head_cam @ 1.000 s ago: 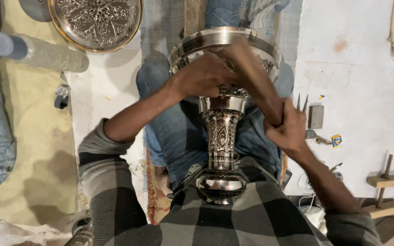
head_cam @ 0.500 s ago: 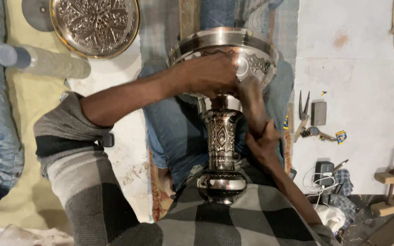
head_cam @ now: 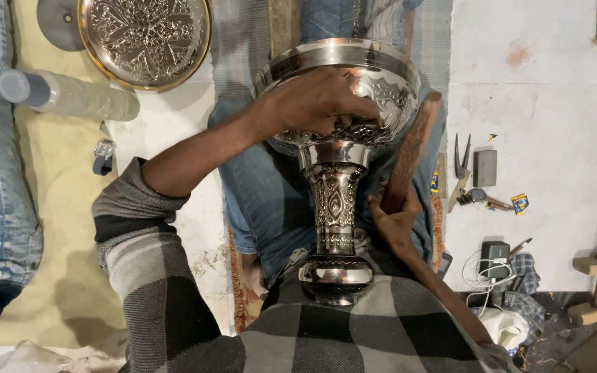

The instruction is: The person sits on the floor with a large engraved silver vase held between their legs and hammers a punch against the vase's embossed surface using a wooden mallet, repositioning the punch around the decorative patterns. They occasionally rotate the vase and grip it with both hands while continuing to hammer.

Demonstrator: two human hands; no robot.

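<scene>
Silvery embossed metal fills my lap: the tall goblet-shaped vessel (head_cam: 336, 179) lies across my thighs, its base pressed against my shirt and its wide bowl pointing away from me. My left hand (head_cam: 319, 103) is draped over the bowl, fingers (head_cam: 357, 114) curled down onto the patterned band just under the rim. My right hand (head_cam: 392, 217) is clenched around the lower end of a wooden stick (head_cam: 412, 148) that runs up alongside the stem to the bowl's edge.

I judge the main risk is the vessel rolling, since it rests on a rounded side and only my left hand and my belly steady it. If the stick lands hard or off line, it could dent the raised pattern or glance toward my left fingers, which sit close to its tip.

I cannot see what my left fingertips are pinching, if anything; they are tucked under the palm. The stick's upper end blurs into the rim. On the floor to my right, the small tools (head_cam: 475, 173) are hard to tell apart, and the engraved round tray (head_cam: 145, 38) is cut off at the top.
</scene>
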